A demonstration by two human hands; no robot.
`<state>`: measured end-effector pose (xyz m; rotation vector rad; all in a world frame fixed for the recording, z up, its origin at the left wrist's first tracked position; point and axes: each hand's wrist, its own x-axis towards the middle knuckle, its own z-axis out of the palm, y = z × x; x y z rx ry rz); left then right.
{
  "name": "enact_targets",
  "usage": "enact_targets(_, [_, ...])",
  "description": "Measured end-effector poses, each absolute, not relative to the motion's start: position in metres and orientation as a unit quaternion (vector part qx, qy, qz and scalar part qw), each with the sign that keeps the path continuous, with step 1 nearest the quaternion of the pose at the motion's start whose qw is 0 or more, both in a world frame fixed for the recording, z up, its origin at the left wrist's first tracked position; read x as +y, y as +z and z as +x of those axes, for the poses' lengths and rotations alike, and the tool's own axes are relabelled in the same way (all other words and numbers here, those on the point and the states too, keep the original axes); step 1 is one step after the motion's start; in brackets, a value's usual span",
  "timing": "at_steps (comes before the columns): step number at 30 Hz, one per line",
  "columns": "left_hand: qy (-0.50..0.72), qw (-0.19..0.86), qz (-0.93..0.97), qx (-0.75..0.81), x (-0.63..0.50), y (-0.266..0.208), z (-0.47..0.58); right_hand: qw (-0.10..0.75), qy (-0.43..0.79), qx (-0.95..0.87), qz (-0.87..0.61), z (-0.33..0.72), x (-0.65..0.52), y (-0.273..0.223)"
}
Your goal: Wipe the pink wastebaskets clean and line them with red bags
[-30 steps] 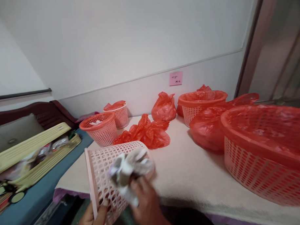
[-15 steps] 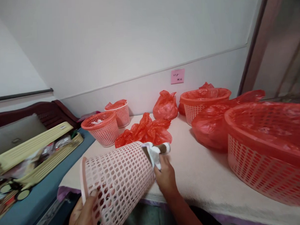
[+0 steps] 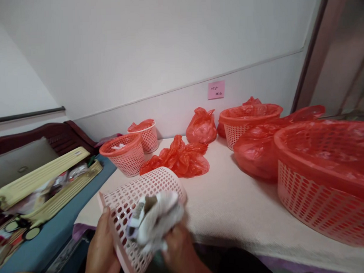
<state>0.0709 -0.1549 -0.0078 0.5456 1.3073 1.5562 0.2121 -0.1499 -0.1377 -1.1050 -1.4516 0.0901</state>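
The left hand (image 3: 100, 251) grips the rim of a pink basket (image 3: 143, 211) lying on its side at the surface's (image 3: 232, 206) near edge. The right hand (image 3: 177, 252) clutches a white rag (image 3: 156, 221) pressed against the basket's wall.

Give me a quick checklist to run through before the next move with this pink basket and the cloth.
1. Left hand grips the rim of the pink basket: ok.
2. Right hand holds the cloth bunched against the basket's side: ok.
3. Basket stands upright: not ok, it lies tilted on its side at the near edge of the table.
4. Basket is empty inside: cannot tell, its opening faces away from the camera.
5. Bare table beside the basket to set it down: ok.
6. Red bags lie apart from the basket: ok, just behind it.
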Motion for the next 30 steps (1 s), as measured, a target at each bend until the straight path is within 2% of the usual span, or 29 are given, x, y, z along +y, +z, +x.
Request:
enact_targets(5, [0.643,0.517,0.22,0.52,-0.157,0.003,0.077,0.532,0.064,-0.601,-0.593,0.258,-0.1,-0.139])
enact_targets(12, [0.649,0.536,0.24,0.484,-0.142,0.006,0.084,0.522,0.085,-0.708,-0.467,0.199,-0.176,-0.15])
enact_targets(17, [0.67,0.54,0.222,0.458,-0.134,0.012,0.1,0.527,0.049,-0.68,-0.507,0.18,-0.202,-0.151])
enact_targets(25, [0.686,0.531,0.202,0.455,-0.132,0.016,0.117,0.563,0.065,-0.648,-0.508,0.183,-0.194,-0.145])
enact_targets(30, [0.68,0.538,0.208,0.453,-0.132,0.011,0.117,0.554,-0.04,-0.643,-0.528,0.171,-0.192,-0.155])
